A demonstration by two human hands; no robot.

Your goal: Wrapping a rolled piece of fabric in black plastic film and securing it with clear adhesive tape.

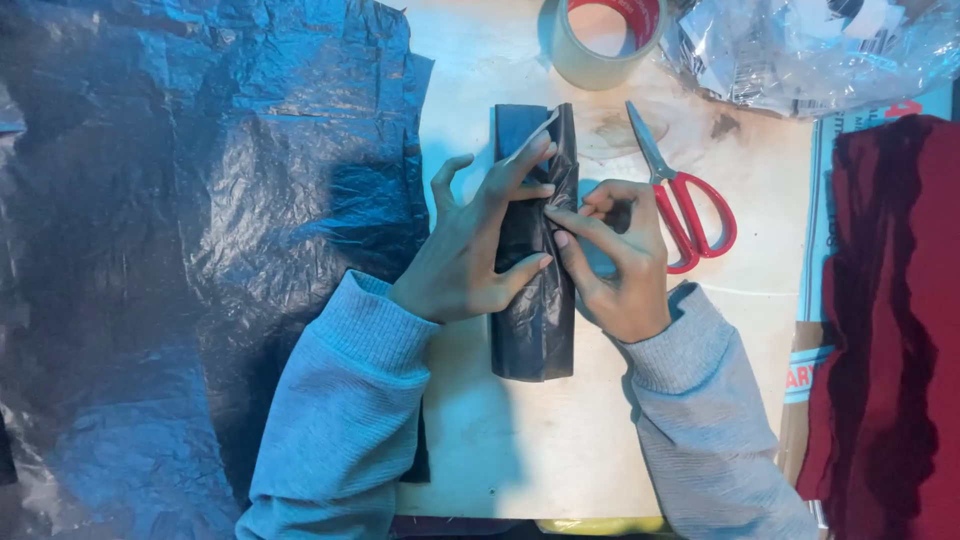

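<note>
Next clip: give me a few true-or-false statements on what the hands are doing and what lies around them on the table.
1. Both hands, left and right, rest on the dark wrapped bundle. True.
2. The red scissors are in the right hand. False: they lie on the table beside it.
3. A tape roll sits above the bundle. True.
4. The large dark plastic sheet lies to the right. False: it is on the left; dark red cloth is on the right.

dark wrapped parcel (535, 330), upright, table centre

Both hands' fingers (520, 185) on a folded black plastic bundle (535, 320) beside red scissors (690, 215).
</note>
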